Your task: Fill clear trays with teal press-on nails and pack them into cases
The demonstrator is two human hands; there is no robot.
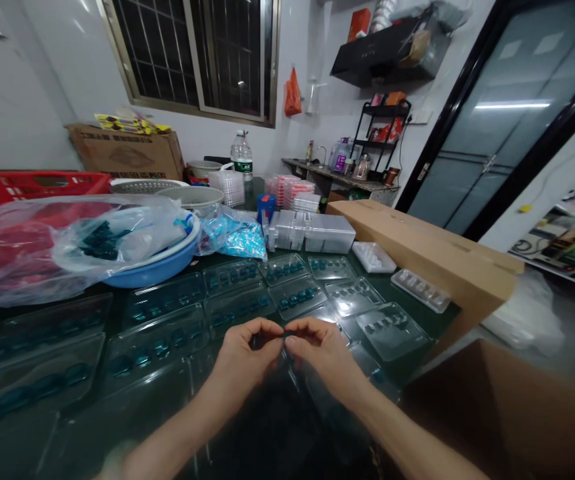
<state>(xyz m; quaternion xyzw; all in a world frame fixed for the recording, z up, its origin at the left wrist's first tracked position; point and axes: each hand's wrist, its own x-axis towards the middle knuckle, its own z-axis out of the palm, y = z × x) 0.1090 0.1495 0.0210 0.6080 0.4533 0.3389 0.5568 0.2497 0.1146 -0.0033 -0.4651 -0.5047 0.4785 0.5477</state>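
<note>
My left hand [245, 352] and my right hand [317, 352] meet low in the middle of the view. Their fingertips pinch a small dark teal piece [287, 335] between them, mostly hidden by the fingers. Beneath and around my hands, clear plastic blister trays [287, 297] cover the dark green table top [442, 320]. Many of their moulded cavities hold small teal pieces. One tray [391, 331] to the right of my right hand holds darker pieces. The nearest trays lie partly under my forearms.
A blue basin [155, 267] holds a clear bag of dark pieces. Behind it are a bag of blue pieces [232, 233], stacked clear containers [310, 232] and a long cardboard box [432, 263]. An open cardboard box [507, 413] stands at the lower right.
</note>
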